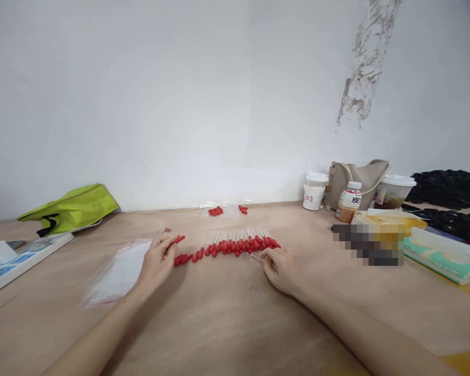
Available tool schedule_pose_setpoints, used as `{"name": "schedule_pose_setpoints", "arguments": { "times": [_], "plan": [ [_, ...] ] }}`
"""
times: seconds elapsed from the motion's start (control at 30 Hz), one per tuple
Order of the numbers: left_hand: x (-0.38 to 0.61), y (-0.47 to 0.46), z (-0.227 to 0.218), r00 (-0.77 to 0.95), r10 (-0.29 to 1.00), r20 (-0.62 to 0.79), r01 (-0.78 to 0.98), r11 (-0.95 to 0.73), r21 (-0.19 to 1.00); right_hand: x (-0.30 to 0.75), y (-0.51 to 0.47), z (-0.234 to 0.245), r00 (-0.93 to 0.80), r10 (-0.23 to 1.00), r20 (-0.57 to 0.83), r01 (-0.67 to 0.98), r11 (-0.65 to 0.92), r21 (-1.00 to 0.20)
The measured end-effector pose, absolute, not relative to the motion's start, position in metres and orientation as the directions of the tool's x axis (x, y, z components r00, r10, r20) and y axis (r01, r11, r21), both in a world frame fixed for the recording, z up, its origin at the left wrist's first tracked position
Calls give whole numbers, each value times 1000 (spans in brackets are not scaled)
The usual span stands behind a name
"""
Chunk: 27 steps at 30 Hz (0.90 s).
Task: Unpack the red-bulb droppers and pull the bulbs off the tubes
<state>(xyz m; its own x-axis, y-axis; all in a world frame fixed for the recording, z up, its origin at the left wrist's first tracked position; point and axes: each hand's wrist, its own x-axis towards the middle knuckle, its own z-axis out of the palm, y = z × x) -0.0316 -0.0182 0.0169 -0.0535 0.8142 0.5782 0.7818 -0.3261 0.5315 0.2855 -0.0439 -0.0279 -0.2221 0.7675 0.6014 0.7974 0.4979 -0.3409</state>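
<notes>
My left hand [156, 263] pinches a red rubber bulb [179, 239] between thumb and fingertips. Below those fingers, several loose red bulbs [183, 259] lie on the brown table covering. A long row of glass droppers [238, 245] with red bulbs spreads across the middle, glass ends pointing toward the wall. In front of the row are a few bare glass tubes [250, 274]. My right hand [284, 269] is beside them, its fingers closed on the end of what looks like a thin glass tube [256, 256]; the fingers partly hide it.
Clear plastic bags [119, 274] lie left of my left hand. Further left are a power strip [31, 256] and a yellow-green bag [72, 209]. More red bulbs [215, 211] rest on plastic by the wall. Cups, a bottle [349, 202] and a tissue pack [444, 255] stand right.
</notes>
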Motion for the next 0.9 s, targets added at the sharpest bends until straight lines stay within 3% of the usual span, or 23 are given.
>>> {"name": "schedule_pose_setpoints", "arguments": {
  "times": [0.47,0.63,0.9],
  "plan": [
    [-54,-6,3,-127,910,395,745,-175,644,271,-33,-37,-221,783,581,851,445,-277],
    [-55,0,-5,-114,927,356,783,-137,607,261,-48,-29,-204,824,529,881,390,-268],
    [-53,5,-9,-119,934,337,790,-116,603,251,-51,-15,-62,952,299,878,195,-437]
  ]
}}
